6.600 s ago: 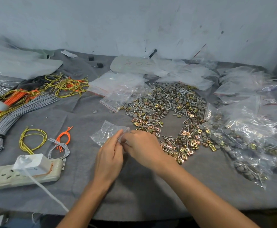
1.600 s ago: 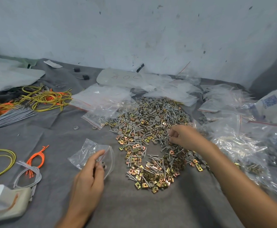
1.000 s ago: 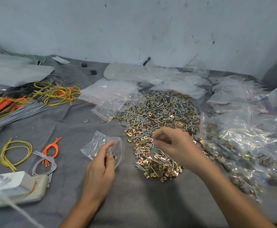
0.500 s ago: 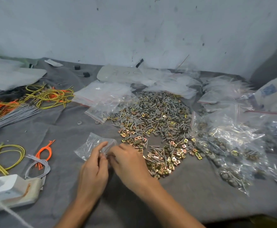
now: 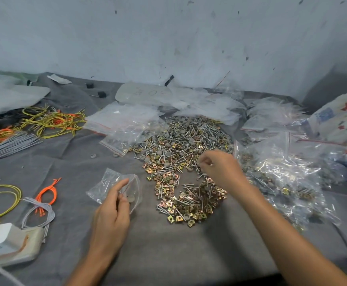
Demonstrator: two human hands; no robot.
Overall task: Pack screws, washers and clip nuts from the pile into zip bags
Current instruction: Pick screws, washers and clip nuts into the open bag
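The small clear zip bag [image 5: 115, 188] lies on the grey cloth [image 5: 168, 254] just left of the pile [image 5: 181, 157] of screws, washers and brass-coloured clip nuts, with a few pieces already inside. The left hand [image 5: 111, 215] pinches its mouth between thumb and fingers. The right hand [image 5: 220, 168] is over the pile's right side with its fingers curled to a pinch; whether they hold a piece I cannot tell. Filled bags [image 5: 282, 172] are heaped to the right and empty bags [image 5: 127, 122] lie behind the pile. Yellow and orange wires [image 5: 53, 120] and a power strip [image 5: 9, 242] lie at the left. A scuffed pale wall [image 5: 168, 38] rises behind the cloth.
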